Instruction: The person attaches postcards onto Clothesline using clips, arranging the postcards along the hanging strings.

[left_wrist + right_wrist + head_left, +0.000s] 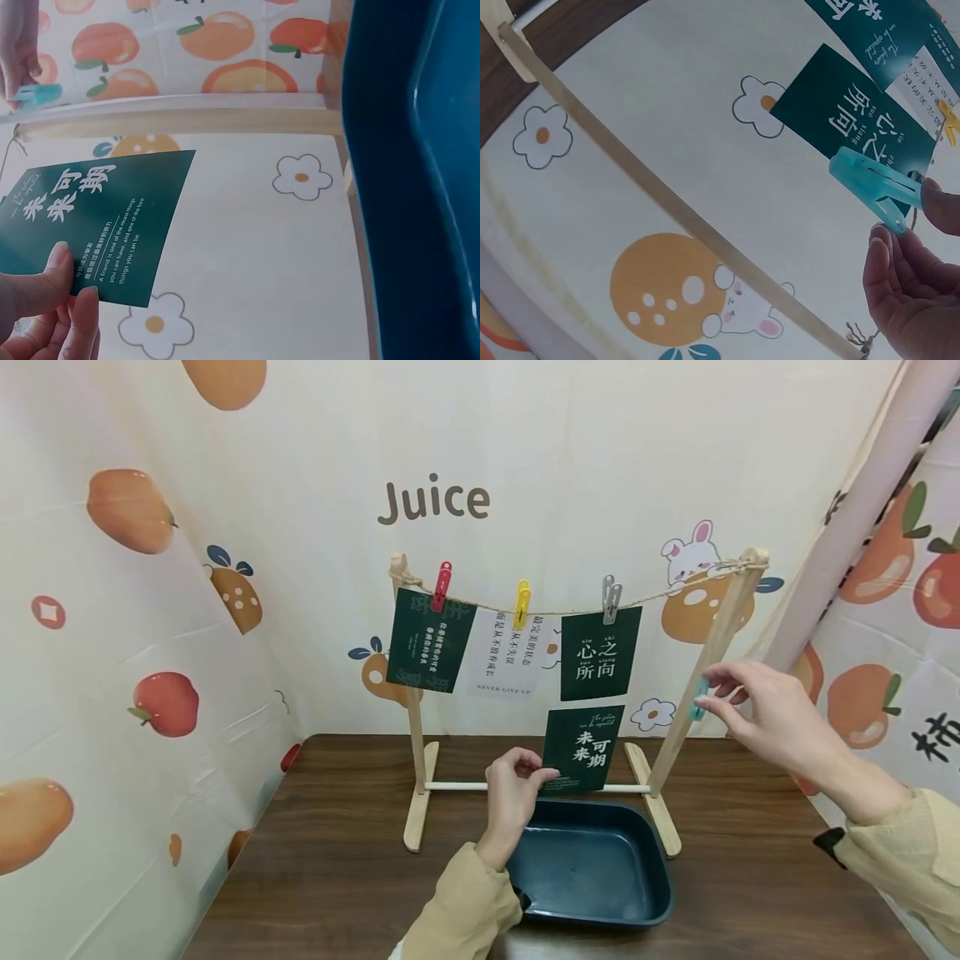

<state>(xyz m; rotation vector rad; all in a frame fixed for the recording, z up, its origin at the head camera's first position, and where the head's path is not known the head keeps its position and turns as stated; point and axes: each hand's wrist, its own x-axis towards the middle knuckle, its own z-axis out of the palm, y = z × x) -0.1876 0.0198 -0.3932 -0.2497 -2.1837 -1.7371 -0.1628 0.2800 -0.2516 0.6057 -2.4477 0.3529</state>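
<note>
My left hand (512, 797) pinches the lower left edge of a dark green card (583, 750) with white lettering, held in front of the wooden rack. A light teal clothespin (874, 187) is between the thumb and fingers of my right hand (776, 714), close to the rack's right post. On the twine (555, 612) hang a green card (431, 643) under a red clothespin (442, 587), a white card (504, 656) under a yellow clothespin (522, 603), and another green card (600, 656) under a grey clothespin (612, 602).
A dark blue basin (652, 906) stands on the brown wooden table (337, 860), below the left hand's card. The rack's right post (708, 668) and its feet (663, 827) stand behind it. A fruit-printed curtain (300, 460) closes off the back and sides.
</note>
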